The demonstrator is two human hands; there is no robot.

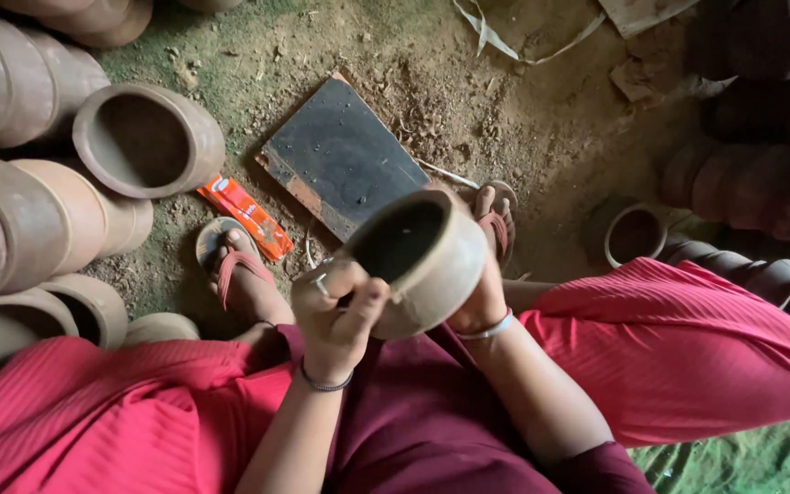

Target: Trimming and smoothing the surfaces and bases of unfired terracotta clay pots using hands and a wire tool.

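Observation:
A brown unfired clay pot (432,265) is held up in front of me, its dark mouth tilted toward the upper left. My right hand (479,302) cups it from below and behind, mostly hidden by the pot. At the pot's near rim my left hand (333,316) pinches a small thin tool, its fingertips touching the rim's edge. Both wrists wear bangles. I am squatting in red clothing, with both sandalled feet on the dirt floor below the pot.
Rows of clay pots (144,137) lie stacked at the left, and more pots (637,233) stand at the right. On the ground ahead lie a dark flat board (340,155) and an orange packet (247,216).

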